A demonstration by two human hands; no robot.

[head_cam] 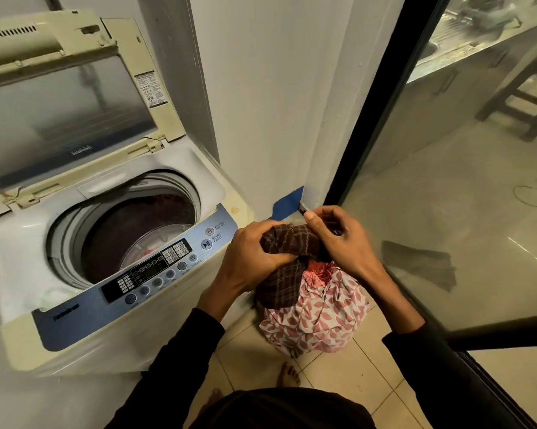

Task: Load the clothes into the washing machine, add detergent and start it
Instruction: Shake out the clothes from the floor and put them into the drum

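Note:
A top-loading washing machine (19,255) stands at the left with its lid (59,113) raised. Dark cloth lies inside the drum (127,233). Its blue control panel (155,267) faces me. To the right of the machine, a pile of clothes (316,317) sits on the floor, pink leaf-patterned cloth wrapped round the rest. My left hand (254,255) grips a brown checked garment (288,243) at the top of the pile. My right hand (338,239) pinches the same garment from the right side. Part of the garment hangs down over the pile.
A white wall corner (276,103) rises behind the pile, with blue tape (287,202) at its base. A glass sliding door with a black frame (381,119) runs along the right. My bare feet (287,374) stand on beige floor tiles.

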